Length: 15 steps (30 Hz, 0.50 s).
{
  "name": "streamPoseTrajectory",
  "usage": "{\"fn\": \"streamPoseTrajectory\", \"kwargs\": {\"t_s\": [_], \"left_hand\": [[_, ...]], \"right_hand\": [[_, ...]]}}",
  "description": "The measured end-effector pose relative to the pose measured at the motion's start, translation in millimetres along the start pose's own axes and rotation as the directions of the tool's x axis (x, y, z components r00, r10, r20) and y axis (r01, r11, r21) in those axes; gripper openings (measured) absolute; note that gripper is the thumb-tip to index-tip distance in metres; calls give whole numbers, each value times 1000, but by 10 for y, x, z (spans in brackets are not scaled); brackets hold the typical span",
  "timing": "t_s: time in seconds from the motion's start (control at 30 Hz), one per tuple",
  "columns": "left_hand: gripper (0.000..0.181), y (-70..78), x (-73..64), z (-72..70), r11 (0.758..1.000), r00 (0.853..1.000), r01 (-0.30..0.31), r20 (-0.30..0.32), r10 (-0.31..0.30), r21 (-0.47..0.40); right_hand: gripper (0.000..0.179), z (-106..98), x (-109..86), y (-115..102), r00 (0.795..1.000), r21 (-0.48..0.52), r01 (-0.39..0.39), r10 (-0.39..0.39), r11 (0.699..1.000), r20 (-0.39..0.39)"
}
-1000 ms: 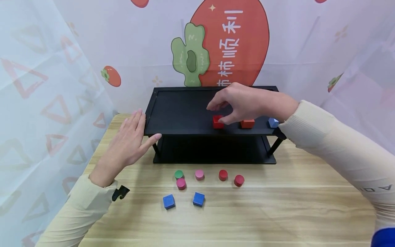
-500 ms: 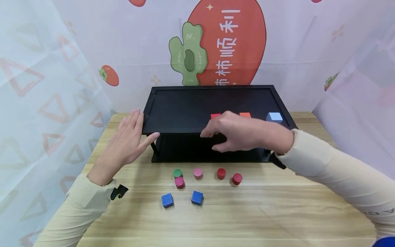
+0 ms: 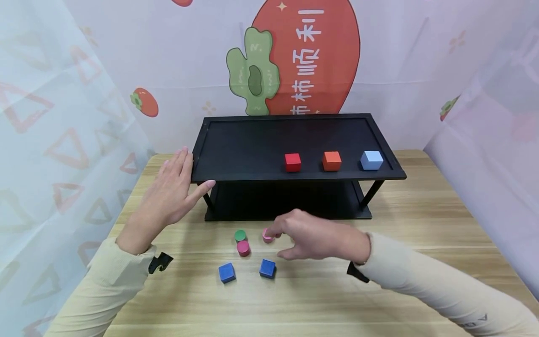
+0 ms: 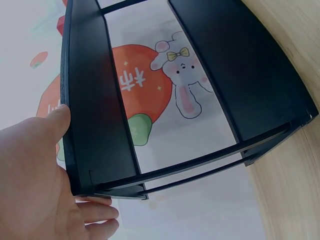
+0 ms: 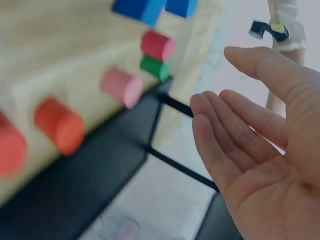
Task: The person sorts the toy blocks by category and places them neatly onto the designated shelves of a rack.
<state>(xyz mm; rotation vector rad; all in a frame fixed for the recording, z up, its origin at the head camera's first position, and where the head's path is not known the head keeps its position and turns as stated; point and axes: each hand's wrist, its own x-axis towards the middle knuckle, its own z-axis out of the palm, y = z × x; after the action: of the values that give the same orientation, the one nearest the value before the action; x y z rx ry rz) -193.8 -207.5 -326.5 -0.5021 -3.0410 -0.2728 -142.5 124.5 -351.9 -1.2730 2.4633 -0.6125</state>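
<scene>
My left hand rests against the left end of a black two-tier shelf, fingers straight along its side and thumb by the front edge. Over the table, my right hand has its thumb and fingers apart and holds nothing. It partly covers a pink cylinder. Left of it are a green cylinder and a magenta cylinder. Two blue cubes lie nearer the front. The right wrist view also has a red cylinder and another at its left edge, both hidden in the head view.
On the shelf's upper tier, a red cube, an orange cube and a light blue cube stand spaced in a row. Slanted black legs join the tiers. A printed cloth hangs behind the wooden table.
My right hand has come away from the red cube on the upper tier, moving down and toward me to just above the cylinders. My left hand has stayed at the shelf's end.
</scene>
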Motion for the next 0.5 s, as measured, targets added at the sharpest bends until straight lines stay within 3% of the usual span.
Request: {"fn": "streamPoseTrajectory", "kwargs": {"t_s": [0.2,0.5], "left_hand": [[101,-3,-2,10,1000,1000,6,-3,-6,-4],[100,-6,7,24,1000,1000,-2,-5,2,-7]], "right_hand": [[41,373,34,49,999,55,-40,40,998,-10],[41,705,75,97,999,67,-49,50,997,-7]]}}
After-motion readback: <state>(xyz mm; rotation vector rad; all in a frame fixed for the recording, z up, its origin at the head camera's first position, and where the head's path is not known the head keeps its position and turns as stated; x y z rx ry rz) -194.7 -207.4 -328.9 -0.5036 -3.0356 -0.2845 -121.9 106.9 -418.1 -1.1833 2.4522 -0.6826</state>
